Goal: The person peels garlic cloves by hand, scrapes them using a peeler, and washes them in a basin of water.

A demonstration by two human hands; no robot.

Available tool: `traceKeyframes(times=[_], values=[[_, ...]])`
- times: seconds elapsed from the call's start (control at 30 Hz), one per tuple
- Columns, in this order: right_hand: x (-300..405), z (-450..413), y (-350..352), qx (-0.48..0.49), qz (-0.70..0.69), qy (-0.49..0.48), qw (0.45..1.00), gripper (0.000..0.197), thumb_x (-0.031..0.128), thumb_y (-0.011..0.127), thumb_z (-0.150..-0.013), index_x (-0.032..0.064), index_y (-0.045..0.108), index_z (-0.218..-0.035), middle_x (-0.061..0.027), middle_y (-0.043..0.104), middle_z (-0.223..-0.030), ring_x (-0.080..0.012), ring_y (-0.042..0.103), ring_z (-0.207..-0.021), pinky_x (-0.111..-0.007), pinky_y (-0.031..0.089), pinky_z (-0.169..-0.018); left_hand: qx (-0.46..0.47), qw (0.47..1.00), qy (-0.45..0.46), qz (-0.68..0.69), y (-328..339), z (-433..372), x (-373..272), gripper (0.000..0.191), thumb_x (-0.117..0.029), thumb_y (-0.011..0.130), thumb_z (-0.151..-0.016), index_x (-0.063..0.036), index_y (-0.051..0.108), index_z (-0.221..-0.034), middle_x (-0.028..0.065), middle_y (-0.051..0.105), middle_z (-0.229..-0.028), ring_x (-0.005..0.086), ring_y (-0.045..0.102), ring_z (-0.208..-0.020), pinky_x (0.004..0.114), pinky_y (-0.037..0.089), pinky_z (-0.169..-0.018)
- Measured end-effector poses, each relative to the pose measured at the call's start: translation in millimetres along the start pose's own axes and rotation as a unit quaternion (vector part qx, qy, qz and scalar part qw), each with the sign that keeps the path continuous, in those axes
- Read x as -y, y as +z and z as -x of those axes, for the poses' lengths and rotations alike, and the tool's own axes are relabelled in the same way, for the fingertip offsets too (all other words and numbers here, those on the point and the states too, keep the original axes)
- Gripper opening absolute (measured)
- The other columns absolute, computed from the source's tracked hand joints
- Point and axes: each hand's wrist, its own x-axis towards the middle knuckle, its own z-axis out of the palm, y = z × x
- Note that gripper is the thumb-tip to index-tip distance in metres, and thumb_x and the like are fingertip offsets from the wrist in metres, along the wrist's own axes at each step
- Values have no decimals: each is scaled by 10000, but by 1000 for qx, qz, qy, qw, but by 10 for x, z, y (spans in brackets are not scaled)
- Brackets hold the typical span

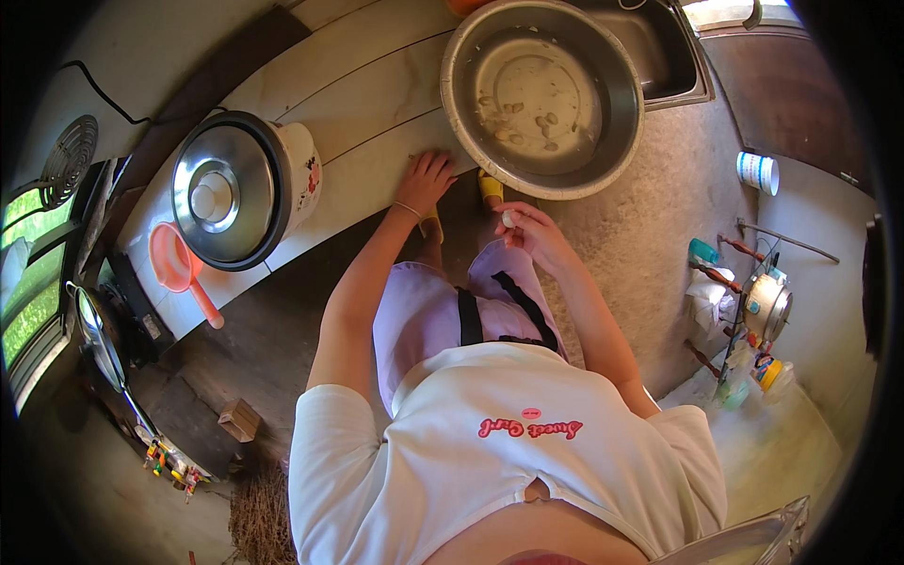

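My left hand [426, 181] rests with its fingers on the edge of the tiled counter [360, 141], holding nothing. Between the fingertips of my right hand [531, 233] is a small whitish object [508, 218], too small to identify. That hand is in front of my body, just below the rim of a large metal basin [542, 189]. Water stands in the basin, with several small pale-brown oval pieces [542, 121] on its bottom and tiny bits floating. The basin sits at the counter's end, beside the sink.
A metal sink [696, 85] adjoins the basin. On the left part of the counter are a rice cooker [226, 191] with a metal lid and a pink plastic dipper [174, 260]. Below left are a wok [99, 339], a wooden block [239, 420] and dry twigs [263, 512]. A rack with a pot [766, 307] stands right.
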Motion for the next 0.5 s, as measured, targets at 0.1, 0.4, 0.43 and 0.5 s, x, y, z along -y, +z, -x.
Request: traceKeyframes(times=[0.1, 0.4, 0.43, 0.5], values=[[66, -14, -64, -2, 4, -21, 1000, 302, 232, 529, -928, 46, 543, -1165, -66, 609, -867, -107, 569, -709, -233, 466, -663, -4, 1000, -16, 12, 50, 85, -3, 236, -320, 625, -802, -142, 572, -947, 33, 534, -1056, 230, 492, -999, 402, 425, -862], [359, -31, -266, -15, 11, -49, 999, 280, 187, 534, -917, 48, 546, -1159, -52, 605, -857, -110, 581, -707, -233, 484, -644, 49, 994, -97, 23, -5, -69, 58, 200, -301, 556, -854, -124, 595, -770, 41, 581, -724, 236, 594, -703, 367, 480, -620], [404, -44, -317, -28, 2, -78, 997, 264, 185, 540, -910, 50, 551, -1137, -54, 608, -862, -115, 589, -726, -238, 492, -641, 48, 994, -95, 21, -10, -79, 51, 200, -301, 556, -854, -124, 595, -770, 41, 581, -724, 236, 594, -703, 367, 480, -620], [531, -100, -418, -37, -9, -110, 993, 249, 182, 545, -903, 52, 556, -1115, -55, 612, -868, -120, 596, -745, -242, 499, -637, -12, 951, -261, 167, -26, -80, 60, 294, -319, 509, -886, -102, 596, -708, 84, 571, -638, 267, 595, -642, 381, 483, -618]])
